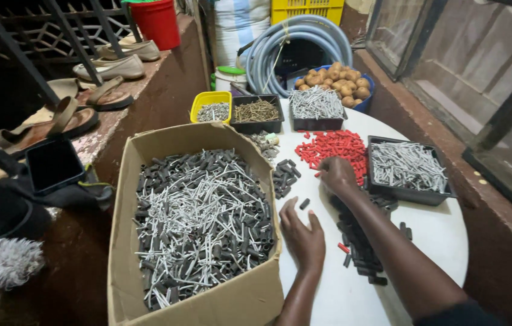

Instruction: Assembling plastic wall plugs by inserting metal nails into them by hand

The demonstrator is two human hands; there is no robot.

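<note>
Left hand [302, 232] flat on white table [443, 235], right hand [337, 175] touching red plugs [332, 147]

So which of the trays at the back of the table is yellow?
The yellow plastic tray at far left, holding small grey pieces; the two trays beside it are black.

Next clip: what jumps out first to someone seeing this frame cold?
The big cardboard box at left, heaped with dark tubes and pale grey sticks, dominates. Next comes the bright pile of red plugs on the white round table, where the right hand reaches; the left hand rests flat beside the box. Black trays of grey sticks and a blue bowl of potatoes ring the far edge.
</note>
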